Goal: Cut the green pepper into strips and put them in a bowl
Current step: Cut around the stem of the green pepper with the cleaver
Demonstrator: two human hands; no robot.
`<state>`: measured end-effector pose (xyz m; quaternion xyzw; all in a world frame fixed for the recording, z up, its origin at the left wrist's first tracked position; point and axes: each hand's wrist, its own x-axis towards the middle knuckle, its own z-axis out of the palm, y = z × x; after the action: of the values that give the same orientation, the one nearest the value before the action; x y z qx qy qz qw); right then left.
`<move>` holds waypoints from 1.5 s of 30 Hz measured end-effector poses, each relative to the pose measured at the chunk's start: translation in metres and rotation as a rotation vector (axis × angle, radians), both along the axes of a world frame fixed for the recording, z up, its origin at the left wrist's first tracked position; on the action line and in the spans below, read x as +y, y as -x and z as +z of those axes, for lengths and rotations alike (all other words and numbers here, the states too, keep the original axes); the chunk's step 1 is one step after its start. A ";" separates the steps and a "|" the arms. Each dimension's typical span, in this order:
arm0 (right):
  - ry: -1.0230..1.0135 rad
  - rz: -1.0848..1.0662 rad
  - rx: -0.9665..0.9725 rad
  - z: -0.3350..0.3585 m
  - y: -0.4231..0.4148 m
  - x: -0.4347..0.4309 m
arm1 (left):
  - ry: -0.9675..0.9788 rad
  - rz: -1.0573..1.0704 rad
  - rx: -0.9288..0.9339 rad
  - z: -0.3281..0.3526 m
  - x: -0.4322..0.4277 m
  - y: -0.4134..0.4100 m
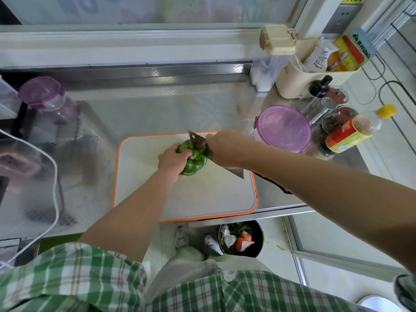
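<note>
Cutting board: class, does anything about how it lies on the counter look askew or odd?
Yes. The cutting board lies slightly turned, and its near orange rim reaches the front edge of the steel counter, seemingly jutting a little past it above the waste bin. Nothing looks spilled or damaged.

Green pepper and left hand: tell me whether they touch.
Touching. The head view shows the left hand wrapped round the green pepper, gripping its side.

Steel counter [157, 104] under cutting board [202, 194]
</note>
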<state>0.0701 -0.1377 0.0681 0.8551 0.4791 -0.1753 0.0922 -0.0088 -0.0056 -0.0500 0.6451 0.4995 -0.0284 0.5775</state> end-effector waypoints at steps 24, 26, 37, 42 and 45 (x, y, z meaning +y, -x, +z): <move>0.055 -0.009 -0.009 0.003 0.001 0.010 | -0.242 -0.122 0.078 -0.002 0.003 -0.013; 0.071 0.000 -0.002 0.003 -0.003 0.007 | -0.273 -0.144 0.069 -0.001 0.004 -0.014; 0.126 0.036 0.043 -0.002 -0.010 0.006 | -0.370 -0.219 0.088 0.001 0.001 -0.014; 0.209 0.043 0.073 -0.002 -0.012 0.009 | -0.401 -0.237 0.080 0.003 -0.004 -0.010; 0.231 0.076 0.074 0.005 -0.010 0.011 | -0.393 -0.218 0.068 0.003 -0.003 -0.010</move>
<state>0.0804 -0.1268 0.0734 0.8131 0.4907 -0.2570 0.1788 0.0008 -0.0087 -0.0470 0.7941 0.4419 -0.0147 0.4172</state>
